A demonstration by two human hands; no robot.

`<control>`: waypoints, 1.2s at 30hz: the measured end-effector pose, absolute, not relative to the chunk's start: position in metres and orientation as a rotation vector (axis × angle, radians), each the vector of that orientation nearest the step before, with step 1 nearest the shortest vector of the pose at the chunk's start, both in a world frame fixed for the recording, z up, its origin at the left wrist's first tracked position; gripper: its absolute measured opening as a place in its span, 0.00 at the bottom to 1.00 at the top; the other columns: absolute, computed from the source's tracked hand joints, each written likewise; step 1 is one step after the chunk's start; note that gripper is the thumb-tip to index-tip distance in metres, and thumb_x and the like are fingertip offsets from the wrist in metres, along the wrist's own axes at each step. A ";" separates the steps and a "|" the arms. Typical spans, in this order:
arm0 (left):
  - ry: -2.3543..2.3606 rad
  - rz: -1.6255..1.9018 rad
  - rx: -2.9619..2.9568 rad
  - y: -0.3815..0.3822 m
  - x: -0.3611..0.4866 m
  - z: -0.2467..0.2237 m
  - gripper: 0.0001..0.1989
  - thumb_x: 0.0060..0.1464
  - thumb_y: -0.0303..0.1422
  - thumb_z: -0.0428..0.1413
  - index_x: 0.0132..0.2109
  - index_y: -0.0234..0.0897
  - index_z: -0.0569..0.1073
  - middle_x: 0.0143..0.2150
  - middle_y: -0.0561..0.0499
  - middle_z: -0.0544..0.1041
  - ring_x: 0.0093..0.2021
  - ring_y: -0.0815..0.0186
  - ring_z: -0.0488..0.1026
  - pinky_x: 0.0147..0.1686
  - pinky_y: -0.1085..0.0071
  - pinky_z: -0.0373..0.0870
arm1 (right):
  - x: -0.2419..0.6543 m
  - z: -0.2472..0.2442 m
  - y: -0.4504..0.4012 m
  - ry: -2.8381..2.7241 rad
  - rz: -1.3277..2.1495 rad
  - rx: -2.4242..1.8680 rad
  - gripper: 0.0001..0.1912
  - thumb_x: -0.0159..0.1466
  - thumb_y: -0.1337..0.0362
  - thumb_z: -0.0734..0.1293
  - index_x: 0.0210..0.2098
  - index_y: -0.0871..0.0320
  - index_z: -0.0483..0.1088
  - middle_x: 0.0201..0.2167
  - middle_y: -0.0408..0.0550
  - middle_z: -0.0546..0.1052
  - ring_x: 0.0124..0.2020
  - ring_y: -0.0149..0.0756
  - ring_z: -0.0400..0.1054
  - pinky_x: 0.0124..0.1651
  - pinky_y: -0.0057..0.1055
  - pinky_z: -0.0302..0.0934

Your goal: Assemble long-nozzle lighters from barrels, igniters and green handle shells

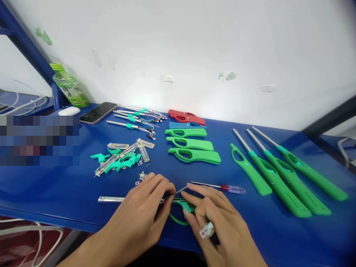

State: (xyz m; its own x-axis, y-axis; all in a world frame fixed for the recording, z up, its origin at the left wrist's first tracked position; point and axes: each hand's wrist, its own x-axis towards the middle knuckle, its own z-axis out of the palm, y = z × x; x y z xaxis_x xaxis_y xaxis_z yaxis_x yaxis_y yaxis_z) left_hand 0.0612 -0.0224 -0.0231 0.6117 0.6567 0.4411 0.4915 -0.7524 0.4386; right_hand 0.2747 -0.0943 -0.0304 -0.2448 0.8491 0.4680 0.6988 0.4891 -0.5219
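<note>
Centrally, left fingers (164, 187) gripped a green shell (179, 220), metal tube (111, 199) toward 9 o'clock.
Right fingers (198, 189) pinched a thin strip (182, 189); screwdriver (233, 189) lay at its 3 o'clock.

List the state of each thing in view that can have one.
Unfinished lighter: inner parts exposed, left hand closed on it
Pale clip: held in right hand
Long green lighters: tubes fitted
Teal-collared tubes: wires exposed
Screwdriver: not held
Bottle: capped
Phone: screen dark
</note>
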 end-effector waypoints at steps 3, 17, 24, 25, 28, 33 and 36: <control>0.924 0.877 2.606 -0.024 0.061 -0.023 0.08 0.73 0.24 0.49 0.49 0.40 0.69 0.42 0.53 0.76 0.40 0.64 0.72 0.47 0.63 0.69 | 0.273 -0.027 -0.092 -1.881 0.232 -1.251 0.16 0.75 0.70 0.67 0.35 0.51 0.57 0.38 0.42 0.82 0.62 0.41 0.76 0.60 0.37 0.72; 0.825 1.001 2.632 -0.026 0.074 -0.020 0.08 0.75 0.30 0.54 0.57 0.39 0.73 0.46 0.53 0.80 0.46 0.64 0.72 0.50 0.65 0.68 | 0.263 -0.021 -0.077 -1.588 0.305 -1.249 0.22 0.74 0.72 0.69 0.30 0.54 0.54 0.35 0.33 0.81 0.35 0.26 0.76 0.40 0.22 0.66; 0.781 1.172 2.622 -0.020 0.084 -0.021 0.09 0.75 0.26 0.52 0.51 0.40 0.77 0.41 0.56 0.81 0.41 0.66 0.71 0.47 0.66 0.66 | 0.283 -0.018 -0.087 -1.610 0.250 -1.445 0.17 0.77 0.56 0.68 0.36 0.52 0.58 0.27 0.35 0.64 0.23 0.27 0.60 0.26 0.24 0.57; 0.775 1.174 2.620 -0.020 0.084 -0.022 0.10 0.75 0.25 0.53 0.52 0.40 0.78 0.42 0.56 0.81 0.41 0.66 0.71 0.47 0.66 0.66 | 0.286 -0.017 -0.090 -1.602 0.268 -1.482 0.15 0.77 0.52 0.66 0.40 0.52 0.60 0.27 0.35 0.63 0.23 0.28 0.58 0.25 0.24 0.57; 0.737 1.183 2.579 -0.023 0.084 -0.022 0.11 0.73 0.22 0.53 0.54 0.37 0.78 0.43 0.52 0.79 0.41 0.66 0.70 0.46 0.66 0.67 | 0.290 -0.017 -0.095 -1.575 0.309 -1.536 0.12 0.80 0.50 0.59 0.48 0.51 0.61 0.32 0.38 0.69 0.27 0.29 0.63 0.30 0.24 0.62; 0.711 1.186 2.530 -0.025 0.085 -0.018 0.12 0.71 0.20 0.54 0.54 0.35 0.77 0.45 0.49 0.77 0.43 0.66 0.69 0.46 0.67 0.69 | 0.295 -0.022 -0.093 -1.609 0.228 -1.378 0.05 0.80 0.60 0.62 0.46 0.51 0.64 0.36 0.39 0.72 0.28 0.26 0.69 0.31 0.21 0.67; 0.699 1.167 2.531 -0.025 0.085 -0.016 0.13 0.70 0.20 0.53 0.55 0.34 0.77 0.45 0.49 0.76 0.44 0.66 0.69 0.48 0.67 0.69 | 0.299 -0.022 -0.091 -1.611 0.220 -1.340 0.03 0.76 0.62 0.70 0.44 0.51 0.72 0.36 0.39 0.75 0.31 0.27 0.72 0.32 0.20 0.69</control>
